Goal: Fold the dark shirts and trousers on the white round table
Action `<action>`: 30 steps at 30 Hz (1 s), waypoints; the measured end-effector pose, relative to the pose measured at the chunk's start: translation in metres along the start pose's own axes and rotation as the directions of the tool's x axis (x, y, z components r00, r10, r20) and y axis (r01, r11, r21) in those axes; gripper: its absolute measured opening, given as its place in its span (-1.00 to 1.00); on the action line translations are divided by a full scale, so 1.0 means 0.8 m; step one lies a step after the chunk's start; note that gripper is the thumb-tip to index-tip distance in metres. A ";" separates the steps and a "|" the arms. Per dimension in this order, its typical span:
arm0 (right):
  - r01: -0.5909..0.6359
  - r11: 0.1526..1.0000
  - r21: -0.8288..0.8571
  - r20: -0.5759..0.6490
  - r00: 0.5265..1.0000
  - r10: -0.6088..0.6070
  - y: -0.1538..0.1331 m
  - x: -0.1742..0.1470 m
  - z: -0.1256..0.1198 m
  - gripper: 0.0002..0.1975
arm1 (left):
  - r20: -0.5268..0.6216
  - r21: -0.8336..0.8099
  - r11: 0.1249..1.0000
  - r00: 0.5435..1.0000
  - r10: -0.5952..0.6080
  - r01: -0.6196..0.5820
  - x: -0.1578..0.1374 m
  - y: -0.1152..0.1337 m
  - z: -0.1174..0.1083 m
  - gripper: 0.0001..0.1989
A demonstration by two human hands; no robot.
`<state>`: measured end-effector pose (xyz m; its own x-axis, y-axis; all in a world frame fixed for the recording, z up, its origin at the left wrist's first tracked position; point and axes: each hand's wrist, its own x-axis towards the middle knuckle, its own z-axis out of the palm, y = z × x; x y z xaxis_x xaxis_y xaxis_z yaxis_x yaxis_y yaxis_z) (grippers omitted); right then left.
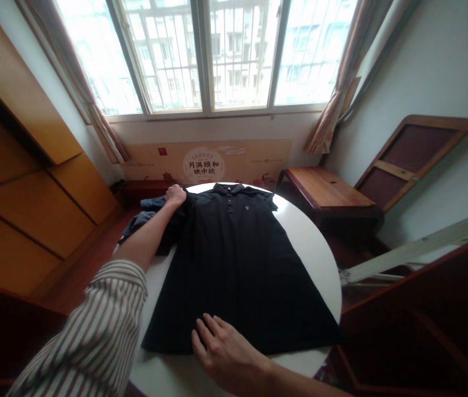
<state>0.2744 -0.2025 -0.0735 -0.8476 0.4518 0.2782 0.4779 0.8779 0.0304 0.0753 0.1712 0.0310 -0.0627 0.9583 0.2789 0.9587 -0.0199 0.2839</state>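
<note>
A black polo shirt (pixel 238 270) lies front side up on a round white table (pixel 319 248), its collar toward the window and its hem toward me. My left hand (pixel 175 194) is closed at the shirt's left-side sleeve, pinching the dark cloth; its fingertips are partly hidden. Down at the hem, my right hand (pixel 226 348) rests with fingers spread, the fingertips touching the shirt. Beside my left forearm is a pile of folded dark and blue clothes (pixel 151 212), partly covered by the arm.
A wooden-topped side table (pixel 329 186) stands right of the round table, with a brown wooden frame (pixel 420 149) leaning against the wall. Wooden cabinets (pixel 39 209) line the left. A printed cardboard panel (pixel 259 157) stands below the barred window (pixel 242 55).
</note>
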 end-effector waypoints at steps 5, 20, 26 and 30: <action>0.049 0.998 0.032 -0.019 0.999 -0.048 -0.008 -0.013 -0.008 -0.58 | 0.056 0.025 0.987 0.986 -0.160 0.159 -0.006 -0.036 -0.030 -0.76; -0.696 0.023 0.717 0.140 0.175 0.975 0.421 -0.015 -0.087 -0.84 | 0.266 -0.092 0.886 0.846 0.462 -0.455 -0.156 0.034 0.122 -0.46; -0.768 -0.246 0.592 0.337 -0.041 0.940 0.504 -0.018 -0.051 -0.65 | 0.216 -0.108 0.882 0.856 0.470 -0.458 -0.153 0.030 0.125 -0.45; -0.811 -0.280 0.513 0.349 -0.100 0.932 0.535 -0.013 -0.036 -0.65 | 0.190 -0.119 0.881 0.861 0.472 -0.457 -0.155 0.030 0.127 -0.46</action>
<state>0.4945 0.1640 -0.0353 0.4495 0.8282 -0.3349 0.4360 -0.5306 -0.7269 0.1343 0.0808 -0.0904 0.4514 0.8696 0.2001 0.8405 -0.4896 0.2321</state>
